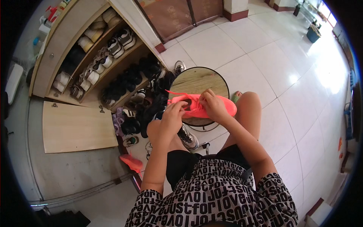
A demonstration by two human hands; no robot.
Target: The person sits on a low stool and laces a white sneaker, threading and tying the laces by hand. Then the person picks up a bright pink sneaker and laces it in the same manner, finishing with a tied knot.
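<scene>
A neon coral sneaker (229, 107) lies on its sole across a round wood-grain stool top (198, 79), its toe to the right. My left hand (173, 115) grips the near edge of the shoe's collar with fingers and thumb. At the middle of the lacing, my right hand (213, 105) pinches the coral shoelace (178, 92), whose loose end trails left past the heel. Fingers hide part of the eyelets and tongue. The matching coral sneaker (132, 162) rests on the floor at lower left, with its lace hanging out.
An open wooden shoe cabinet (71, 31) with several rows of shoes stands at left, its fold-down panel (79, 127) lowered. Black shoes (158, 96) pile up beside the stool. A grey-white sneaker (190, 139) is on the tiled floor (266, 73) between my legs. A teal bin (313, 33) stands far right.
</scene>
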